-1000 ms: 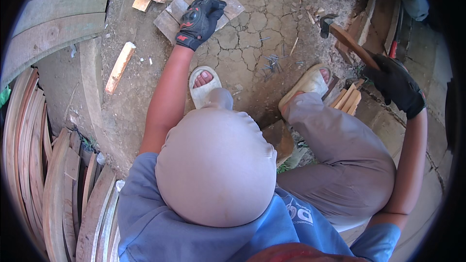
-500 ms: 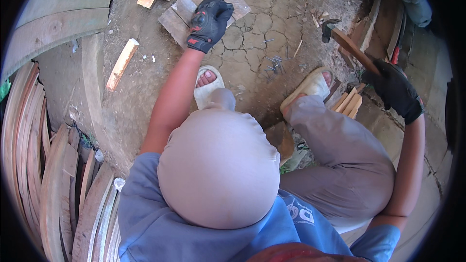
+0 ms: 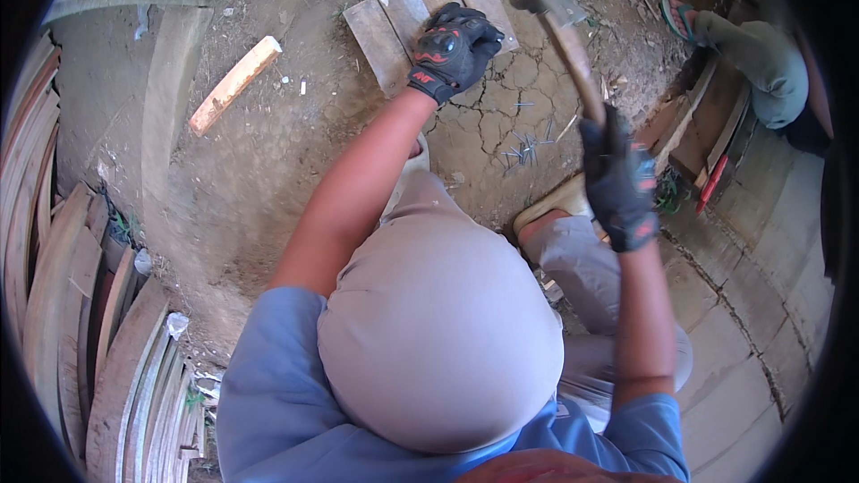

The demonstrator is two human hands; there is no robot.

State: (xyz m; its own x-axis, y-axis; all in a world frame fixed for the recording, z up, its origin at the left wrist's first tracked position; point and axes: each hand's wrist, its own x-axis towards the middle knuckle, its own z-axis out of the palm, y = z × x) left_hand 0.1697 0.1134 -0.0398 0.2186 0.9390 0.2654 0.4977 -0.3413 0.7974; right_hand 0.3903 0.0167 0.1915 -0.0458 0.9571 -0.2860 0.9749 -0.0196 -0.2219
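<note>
Grey boards (image 3: 376, 40) lie upper centre; I see the left hand (image 3: 455, 49) half-curled over their lower edge, its grip hidden, the right hand (image 3: 619, 181) wrapped round a hammer (image 3: 571, 58), open cracked ground (image 3: 488, 125) between.

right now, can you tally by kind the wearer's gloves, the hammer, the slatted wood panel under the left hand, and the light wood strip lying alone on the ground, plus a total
Black gloves: 2
Hammer: 1
Slatted wood panel: 1
Lone light wood strip: 1
Total: 5
</note>
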